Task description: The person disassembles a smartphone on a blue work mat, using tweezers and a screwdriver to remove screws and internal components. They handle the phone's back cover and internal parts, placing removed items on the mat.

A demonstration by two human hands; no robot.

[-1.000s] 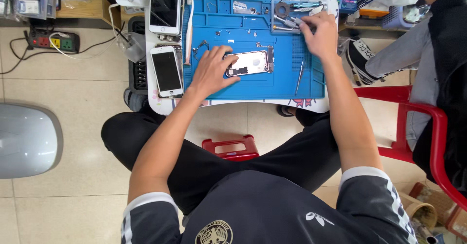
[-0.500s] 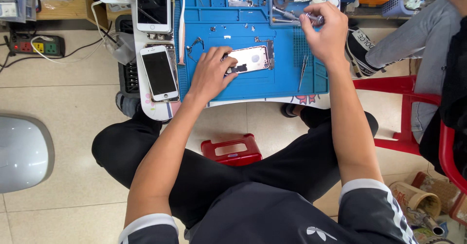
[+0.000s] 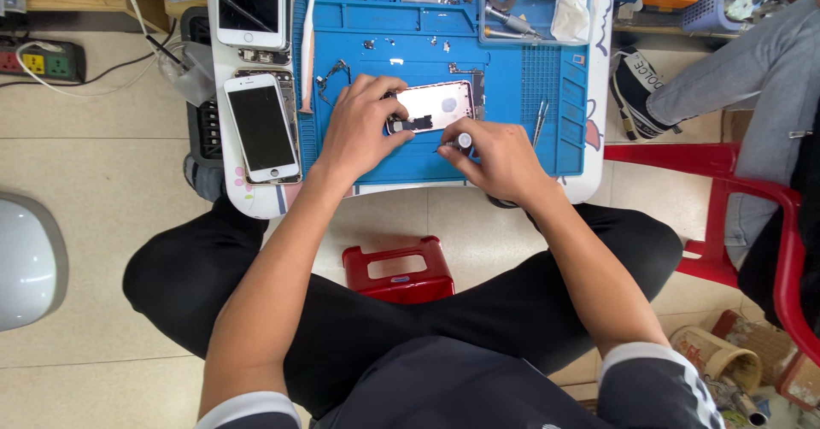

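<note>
— Pink-tinted metal: the opened phone shell (image 3: 434, 106) lies on the blue work mat (image 3: 376, 27), on the low white table (image 3: 594, 151). What changed?

— The right hand (image 3: 500, 160) has come back from the tool tray (image 3: 534, 6) at the far edge and now pinches a small screwdriver (image 3: 457, 143) at the shell's near edge.

— And the other?

— The left hand (image 3: 359, 130) presses on the shell's left end as before, fingers curled. Work on the shell appears to be resuming; the tip's contact is too small to confirm. Two white phones (image 3: 260, 126) lie to the left.

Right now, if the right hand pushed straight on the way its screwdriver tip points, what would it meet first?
The right hand aims its screwdriver up-left at the opened phone body, so that likely comes first; the left hand pins it just beyond. Depth is hard to judge.
</note>
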